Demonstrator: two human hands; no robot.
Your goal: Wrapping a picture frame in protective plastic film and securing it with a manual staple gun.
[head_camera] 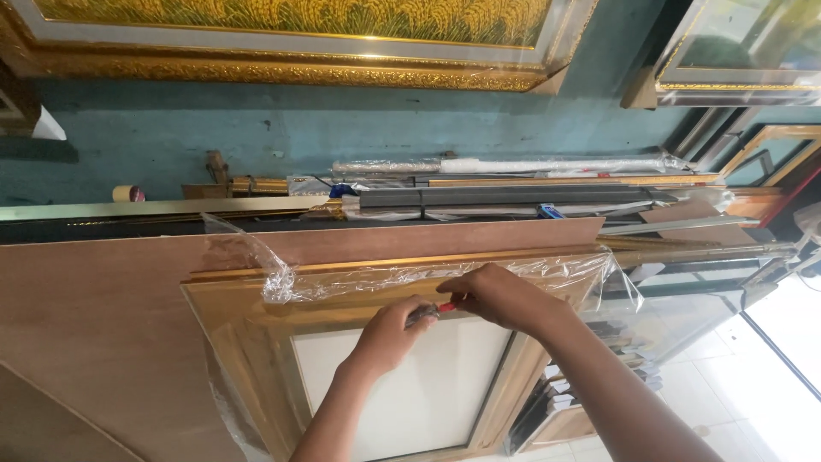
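HIDDEN: small red-handled tool (445, 306) mostly covered by both hands, tip unseen; frame bottom cut off | AXIS: tool lies roughly left-right along gold picture frame (256, 295) top rail | GRIP: left hand (392, 334) and right hand (505, 297) both pinched on tool | NEAR: clear plastic wrap (359, 278) peeled over rail; frame rests on plywood sheet (103, 325)

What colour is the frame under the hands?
Gold frame, white centre; head view.

- We are in a picture-framing workshop.
- We see ornate gilt frames (282, 73) on the teal wall (256, 128).
- We see moulding lengths (513, 195) stacked beside plywood sheets (103, 316).
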